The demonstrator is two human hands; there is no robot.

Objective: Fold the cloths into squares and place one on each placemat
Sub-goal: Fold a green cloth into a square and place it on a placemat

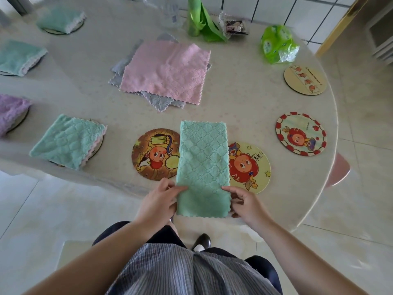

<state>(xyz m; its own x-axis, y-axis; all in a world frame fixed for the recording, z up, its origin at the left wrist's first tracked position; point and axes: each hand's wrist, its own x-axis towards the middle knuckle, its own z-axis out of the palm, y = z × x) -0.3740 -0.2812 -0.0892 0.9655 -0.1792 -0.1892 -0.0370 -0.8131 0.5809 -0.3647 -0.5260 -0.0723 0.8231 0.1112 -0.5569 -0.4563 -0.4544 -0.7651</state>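
A green cloth [203, 165], folded into a long strip, lies at the table's near edge across two round cartoon placemats, an orange-brown one [155, 154] and a yellow one [251, 165]. My left hand [159, 201] pinches the strip's near left corner and my right hand [244, 201] pinches its near right corner. A flat pink cloth [165, 71] lies mid-table on grey cloths [157, 101]. Folded cloths sit on placemats at the left: a green one [68, 141], a purple one [10, 111], and two more green ones [19, 56] [61, 19].
Two bare placemats lie at the right, a red-rimmed one [301, 134] and a cream one [305, 79]. A green plastic bag [278, 44], a green bottle-like thing [194, 15] and a clear container [170, 11] stand at the back. The round table's edge [331, 145] curves on the right.
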